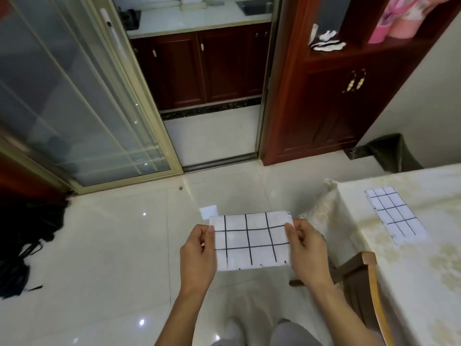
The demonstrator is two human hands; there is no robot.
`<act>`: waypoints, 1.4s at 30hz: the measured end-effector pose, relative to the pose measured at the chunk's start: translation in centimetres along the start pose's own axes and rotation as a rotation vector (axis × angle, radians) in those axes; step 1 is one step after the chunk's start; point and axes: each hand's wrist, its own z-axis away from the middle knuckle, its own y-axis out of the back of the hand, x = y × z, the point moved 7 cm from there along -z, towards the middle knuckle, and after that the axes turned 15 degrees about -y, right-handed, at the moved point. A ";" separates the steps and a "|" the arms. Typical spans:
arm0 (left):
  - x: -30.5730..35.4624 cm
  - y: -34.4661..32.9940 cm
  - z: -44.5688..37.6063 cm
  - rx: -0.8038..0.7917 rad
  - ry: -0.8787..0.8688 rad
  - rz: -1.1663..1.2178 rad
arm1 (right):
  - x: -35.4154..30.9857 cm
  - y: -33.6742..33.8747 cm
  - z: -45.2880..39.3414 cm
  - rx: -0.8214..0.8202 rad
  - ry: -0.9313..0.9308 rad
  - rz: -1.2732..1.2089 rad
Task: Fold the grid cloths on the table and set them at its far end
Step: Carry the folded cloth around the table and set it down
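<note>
A white cloth with a black grid (252, 242) hangs folded in the air over the tiled floor, left of the table. My left hand (198, 253) pinches its left edge and my right hand (308, 250) pinches its right edge, stretching it flat between them. A second grid cloth (395, 213), folded into a long strip, lies on the table (424, 283) near its far left corner. The table is covered by a cream patterned tablecloth.
A wooden chair (366, 278) stands tucked against the table's left side. A dark bin (391, 153) sits by the wall beyond the table. A dark heap (22, 245) lies on the floor at the left. A small white scrap (208, 212) lies on the tiles ahead.
</note>
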 end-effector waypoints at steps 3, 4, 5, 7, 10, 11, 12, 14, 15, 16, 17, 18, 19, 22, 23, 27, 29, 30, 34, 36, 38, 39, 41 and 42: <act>0.1 -2.2 -2.6 -0.050 -0.017 0.002 | 0.0 0.7 -2.0 0.037 -0.036 -0.020; 0.2 -3.0 -3.4 -0.067 -0.023 0.001 | 0.0 1.0 -2.7 0.047 -0.048 -0.028; 0.4 -3.9 -4.3 -0.084 -0.029 -0.004 | 0.1 1.4 -3.5 0.056 -0.056 -0.034; 1.1 -5.9 -6.1 -0.118 -0.053 -0.010 | 0.1 2.3 -5.2 0.079 -0.068 -0.046; 2.3 -9.2 -9.0 -0.159 -0.094 -0.015 | 0.3 3.7 -8.3 0.113 -0.079 -0.079; 2.7 -10.4 -10.1 -0.175 -0.101 -0.018 | 0.3 4.2 -9.4 0.126 -0.086 -0.094; 3.0 -11.7 -11.1 -0.193 -0.104 -0.026 | 0.3 4.8 -10.7 0.143 -0.097 -0.112; 3.8 -14.5 -13.1 -0.243 -0.104 -0.047 | 0.7 6.3 -13.0 0.182 -0.133 -0.147; 4.3 -16.0 -14.1 -0.272 -0.110 -0.060 | 0.9 7.1 -14.2 0.203 -0.147 -0.166; 4.9 -17.6 -15.1 -0.299 -0.119 -0.071 | 1.1 8.0 -15.3 0.220 -0.159 -0.182; 5.5 -19.2 -16.0 -0.322 -0.129 -0.081 | 1.3 8.9 -16.4 0.236 -0.173 -0.193; 6.0 -20.8 -16.8 -0.341 -0.142 -0.089 | 1.7 9.9 -17.4 0.251 -0.187 -0.203; 6.7 -22.2 -17.4 -0.356 -0.156 -0.094 | 1.8 10.6 -18.3 0.262 -0.198 -0.208; 8.6 -27.1 -18.9 -0.430 -0.190 -0.089 | 2.9 13.3 -21.1 0.308 -0.245 -0.227; 9.2 -28.8 -19.3 -0.458 -0.199 -0.088 | 3.4 14.2 -21.8 0.329 -0.262 -0.237; 11.3 -35.0 -20.1 -0.560 -0.237 -0.084 | 5.5 18.0 -23.4 0.425 -0.319 -0.303; 12.4 -37.7 -19.9 -0.620 -0.268 -0.077 | 6.7 19.8 -23.4 0.486 -0.363 -0.341; 13.0 -38.9 -19.7 -0.655 -0.287 -0.074 | 7.3 20.7 -23.4 0.517 -0.380 -0.351; 14.4 -43.8 -18.9 -0.794 -0.343 -0.079 | 9.8 23.3 -22.6 0.619 -0.472 -0.424; 14.4 -46.2 -18.5 -0.868 -0.357 -0.089 | 11.1 24.1 -22.0 0.666 -0.517 -0.432; 14.4 -48.4 -17.9 -0.942 -0.357 -0.091 | 12.3 24.9 -21.2 0.720 -0.565 -0.424; 14.5 -49.5 -17.6 -0.975 -0.361 -0.084 | 12.8 25.3 -20.9 0.748 -0.587 -0.429; 14.7 -51.4 -17.0 -1.048 -0.367 -0.069 | 13.7 25.9 -20.3 0.805 -0.635 -0.455; 14.8 -52.4 -16.7 -1.092 -0.371 -0.062 | 14.1 26.2 -20.0 0.837 -0.655 -0.474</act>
